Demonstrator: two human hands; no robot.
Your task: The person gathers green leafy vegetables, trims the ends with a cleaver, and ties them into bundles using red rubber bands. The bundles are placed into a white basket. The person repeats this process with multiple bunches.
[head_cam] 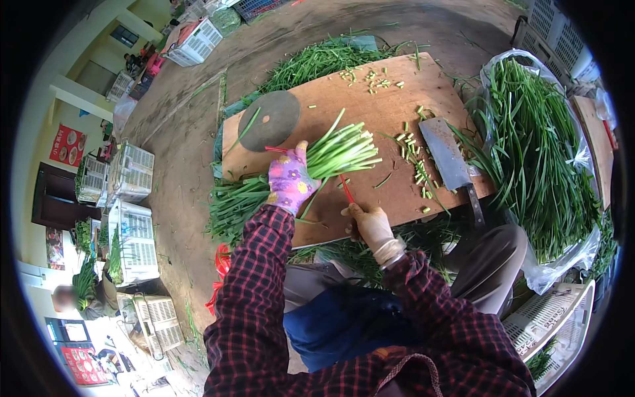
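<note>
My left hand [292, 177], in a purple flowered glove, grips a bundle of green garlic chives [345, 146] near its cut stem ends, above a wooden board [347, 198]. The leaves trail off to the left over the board's edge. My right hand [369, 224], in a pale thin glove, pinches a red tie [346, 188] that runs up beneath the bundle; a red end shows beside my left thumb. A cleaver [445, 151] lies on the board's right side, its handle over the near edge. Short cut stem pieces [421, 173] lie beside the blade.
A dark round disc [269, 120] lies on the board's left corner. Loose chives [307, 64] lie past the far edge. A plastic-lined load of chives [540, 159] stands at right, above a white crate [550, 317]. Crates [134, 243] and a person [99, 297] are at left.
</note>
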